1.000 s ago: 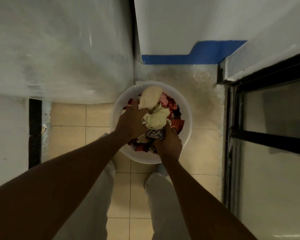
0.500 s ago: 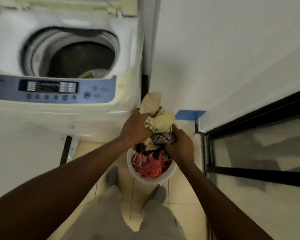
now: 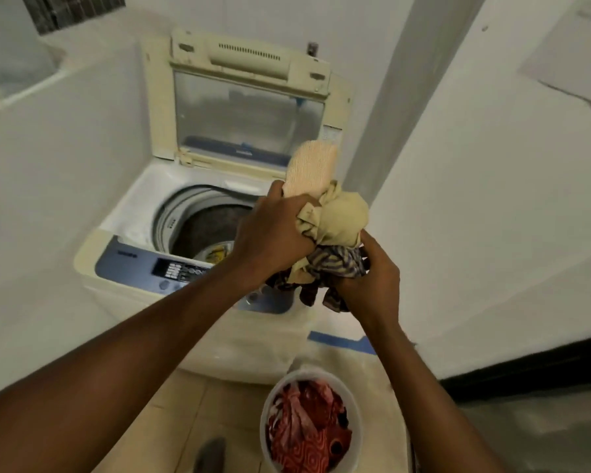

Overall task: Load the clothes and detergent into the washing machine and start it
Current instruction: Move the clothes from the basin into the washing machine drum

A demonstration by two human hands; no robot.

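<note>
Both hands gripping clothes bundle (image 3: 328, 240): left hand (image 3: 273, 233) fingers curling over top, right hand (image 3: 369, 285) fingers clenching underneath. Open drum (image 3: 202, 227) lying left of and beyond fingertips, nearer left hand. More clothes sitting in bucket (image 3: 309, 425) below.

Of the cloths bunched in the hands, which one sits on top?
The ribbed peach cloth: it sticks up above the left hand, over the yellow cloth and the striped one by the right hand.
</note>
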